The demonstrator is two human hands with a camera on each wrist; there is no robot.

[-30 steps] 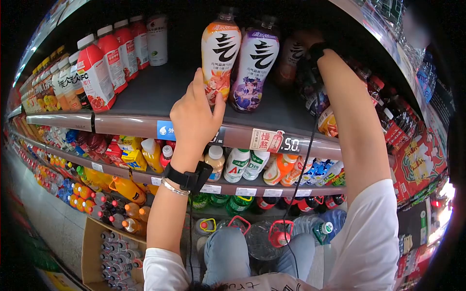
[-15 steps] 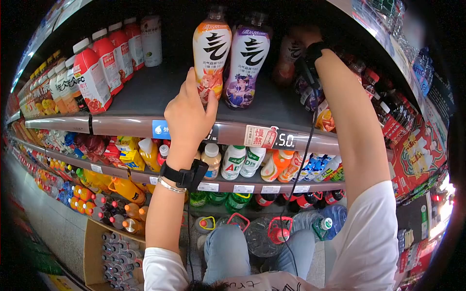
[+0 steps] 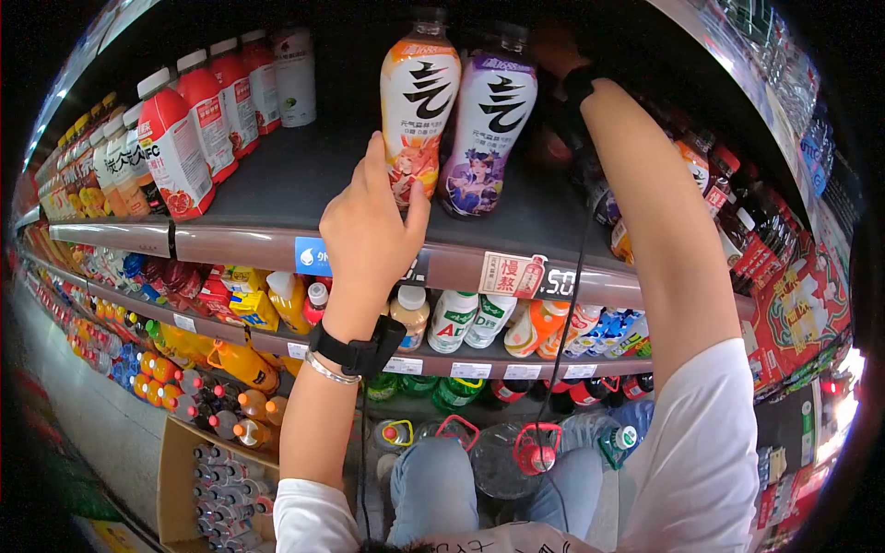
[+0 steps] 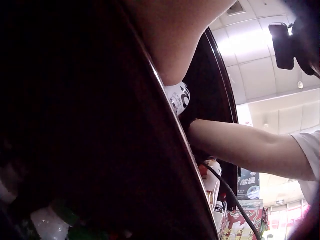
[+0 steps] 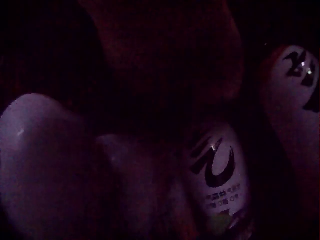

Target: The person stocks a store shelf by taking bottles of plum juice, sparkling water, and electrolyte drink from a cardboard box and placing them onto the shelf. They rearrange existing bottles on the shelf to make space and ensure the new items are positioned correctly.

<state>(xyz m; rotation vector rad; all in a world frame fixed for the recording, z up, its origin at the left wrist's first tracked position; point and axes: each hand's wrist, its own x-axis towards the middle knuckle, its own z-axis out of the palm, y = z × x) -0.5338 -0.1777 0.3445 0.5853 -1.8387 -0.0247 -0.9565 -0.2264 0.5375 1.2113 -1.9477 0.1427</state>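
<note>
In the head view my left hand [image 3: 373,230] holds the lower part of an orange-and-white drink bottle [image 3: 419,111], fingers along its left side and thumb at its right. The bottle stands upright at the front of the top shelf. Close against its right side stands a matching purple-and-white bottle [image 3: 489,129]. My right hand [image 3: 558,51] reaches into the dark back of that shelf, behind and right of the purple bottle. In the right wrist view it overlaps the top of a white-labelled bottle [image 5: 217,170]; its fingers are lost in shadow, so I cannot tell their grip.
Red juice bottles [image 3: 166,138] line the left of the top shelf [image 3: 304,175]. More bottles [image 3: 737,217] crowd beyond my right forearm. A black cable [image 3: 576,313] hangs across the shelf edge. Lower shelves hold several drinks, and an open carton [image 3: 180,461] of bottles stands on the floor.
My right hand has shifted left and deeper into the shelf, and the bottle under it has sunk into shadow. The left hand keeps its hold; the head view has swayed slightly.
</note>
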